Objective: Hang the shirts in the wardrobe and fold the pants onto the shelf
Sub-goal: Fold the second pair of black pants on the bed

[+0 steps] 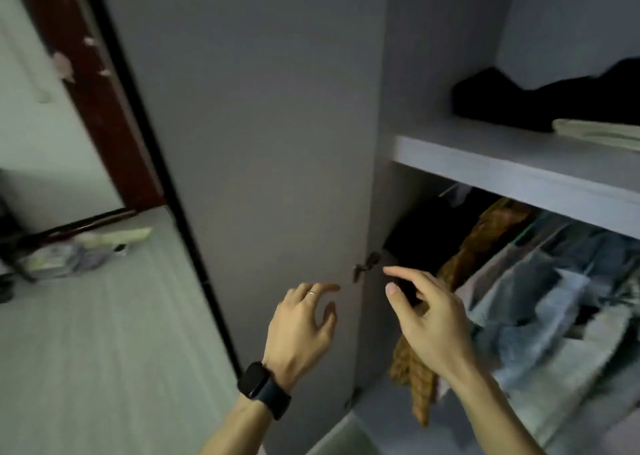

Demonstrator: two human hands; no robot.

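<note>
Grey wardrobe (277, 142) stood open, shirts (540, 281) hanging under its shelf (502, 163), where dark folded pants (540, 104) and a pale folded garment (599, 134) lay. Both the left hand (301, 330) and right hand (429, 319) hovered by the door hinge (363, 267), fingers spread, holding nothing.

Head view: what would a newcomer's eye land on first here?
Two empty hands raised at centre: the left hand, with a black watch, and the right hand, both before the open wardrobe door. To the right, hanging clothes crowd under a shelf holding dark folded garments.
</note>
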